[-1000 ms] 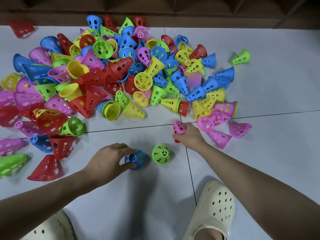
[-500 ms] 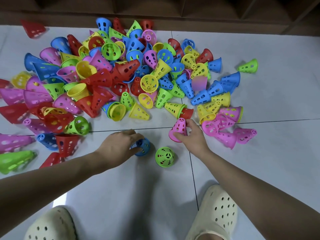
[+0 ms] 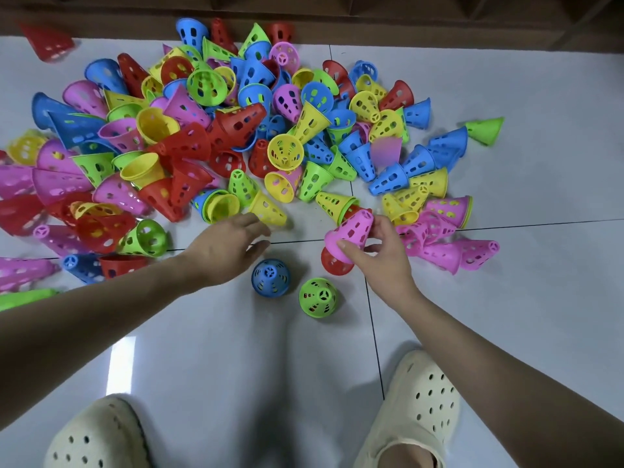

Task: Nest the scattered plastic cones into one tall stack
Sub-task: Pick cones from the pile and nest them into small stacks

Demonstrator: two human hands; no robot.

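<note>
Nesting now: the right hand (image 3: 378, 255) holds a pink cone (image 3: 351, 233) tilted, wide mouth toward the floor, just above a red cone (image 3: 334, 263) that shows beneath its rim.
Doing it well: judged from the tilt, the pink cone wants to be squared up so its mouth sits level over the narrow top below, then lowered straight so it slides on without wedging. A gentle press at the end should seat it.
Stack so far: barely started, I would say. A blue cone (image 3: 270, 276) and a green cone (image 3: 318, 297) stand upright on the floor (image 3: 236, 366) near the hands, apart from each other and not yet nested.
Right fingers: curled round the pink cone, thumb on its near side by the rim, the other fingers on the far side near the narrow end; clamped on it.
Left hand (image 3: 226, 246): reaches toward the edge of the pile, fingers (image 3: 256, 224) extended and slightly spread, holding nothing. Their tips lie just beside a yellow cone (image 3: 268, 209); whether they touch it I cannot tell.
Pile (image 3: 189, 130): many cones in red, blue, yellow, green and pink lie scattered on their sides across the far floor.
Risk: a rushed drop could tip the red cone and send it rolling.
</note>
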